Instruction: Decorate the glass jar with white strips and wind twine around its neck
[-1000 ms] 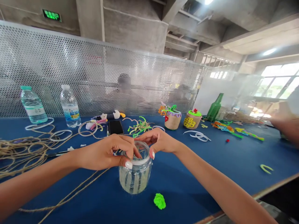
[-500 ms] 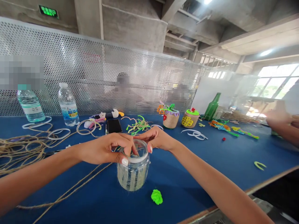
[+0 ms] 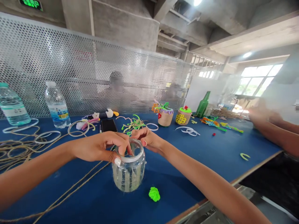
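Steadying the clear, round glass jar (image 3: 129,175) upright on the blue-topped table (image 3: 179,193), left hand (image 3: 98,147) over its rim at ten o'clock, thumb outside, fingers inside; right hand (image 3: 150,140) narrowed at one o'clock, contents impossible to tell. Could tip or slip under uneven pressure on smooth glass. Could snag thin brown twine strands (image 3: 51,206) at eight o'clock or, sliding toward four, bump the fuzzy lime-green ball (image 3: 154,194). Blocking twelve: multicoloured fuzzy stems (image 3: 135,125).
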Available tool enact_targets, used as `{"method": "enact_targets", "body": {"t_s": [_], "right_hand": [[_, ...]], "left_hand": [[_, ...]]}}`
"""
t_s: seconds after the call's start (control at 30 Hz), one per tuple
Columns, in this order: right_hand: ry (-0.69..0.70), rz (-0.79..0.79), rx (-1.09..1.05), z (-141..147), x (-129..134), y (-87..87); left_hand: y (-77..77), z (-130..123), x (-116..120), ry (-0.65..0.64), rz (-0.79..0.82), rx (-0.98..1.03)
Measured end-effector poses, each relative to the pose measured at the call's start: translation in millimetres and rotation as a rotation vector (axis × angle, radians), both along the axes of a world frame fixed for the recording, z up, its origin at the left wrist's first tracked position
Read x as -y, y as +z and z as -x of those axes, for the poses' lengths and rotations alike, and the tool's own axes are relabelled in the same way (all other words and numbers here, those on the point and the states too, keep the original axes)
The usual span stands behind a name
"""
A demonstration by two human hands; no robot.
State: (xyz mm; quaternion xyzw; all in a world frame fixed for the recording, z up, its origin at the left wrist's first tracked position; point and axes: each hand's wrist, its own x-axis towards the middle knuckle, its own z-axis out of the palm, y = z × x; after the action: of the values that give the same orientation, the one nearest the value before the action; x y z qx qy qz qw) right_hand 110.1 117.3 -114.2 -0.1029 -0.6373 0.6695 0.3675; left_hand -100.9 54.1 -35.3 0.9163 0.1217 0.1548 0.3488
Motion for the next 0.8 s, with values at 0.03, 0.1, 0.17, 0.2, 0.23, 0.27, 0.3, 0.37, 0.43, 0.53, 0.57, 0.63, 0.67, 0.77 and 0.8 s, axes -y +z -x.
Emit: {"method": "enact_targets", "body": {"t_s": [0.03, 0.1, 0.17, 0.2, 0.23, 0.27, 0.3, 0.37, 0.43, 0.53, 0.57, 0.63, 0.67, 0.77, 0.8], "right_hand": [[0.013, 0.012, -0.002, 0, -1, -1.1], [0.042, 0.042, -0.002, 0, -2, -3.2], [0.062, 0.077, -0.008, 0, -3, -5.6], [0.068, 0.095, -0.014, 0, -4, -7.1], [0.071, 0.114, -0.020, 2, -4, -8.6], [0.073, 0.135, -0.027, 3, -4, -10.2], [0.075, 0.157, -0.033, 5, -3, -11.6], [0.081, 0.199, -0.040, 9, -1, -13.5], [0.086, 0.233, -0.045, 12, 2, -13.4], [0.062, 0.254, -0.052, 14, 10, -9.8], [0.043, 0.254, -0.052, 16, 13, -8.2], [-0.003, 0.245, -0.043, 19, 19, -4.8], [-0.026, 0.237, -0.033, 21, 22, -3.1], [-0.111, 0.200, -0.003, 26, 30, 3.6], [-0.145, 0.178, 0.001, 25, 33, 6.7]], "left_hand": [[0.6, -1, 1, 0.000, -0.001, 0.002], [1.7, -2, 3, -0.005, -0.008, 0.011], [2.9, -4, 6, -0.001, -0.016, 0.019], [3.5, -5, 7, 0.008, -0.020, 0.017], [4.0, -5, 8, 0.017, -0.024, 0.012], [4.4, -5, 9, 0.024, -0.028, 0.001], [4.8, -5, 10, 0.030, -0.033, -0.007], [5.2, -4, 10, 0.021, -0.040, -0.018], [5.3, -4, 10, 0.013, -0.042, -0.020], [4.9, -3, 10, 0.004, -0.052, -0.019], [4.7, -3, 10, 0.003, -0.054, -0.019], [4.1, -3, 10, 0.003, -0.053, -0.031], [3.7, -3, 11, 0.008, -0.053, -0.034], [1.5, -5, 13, 0.030, -0.082, -0.008], [0.2, -5, 15, 0.038, -0.103, 0.016]]}}
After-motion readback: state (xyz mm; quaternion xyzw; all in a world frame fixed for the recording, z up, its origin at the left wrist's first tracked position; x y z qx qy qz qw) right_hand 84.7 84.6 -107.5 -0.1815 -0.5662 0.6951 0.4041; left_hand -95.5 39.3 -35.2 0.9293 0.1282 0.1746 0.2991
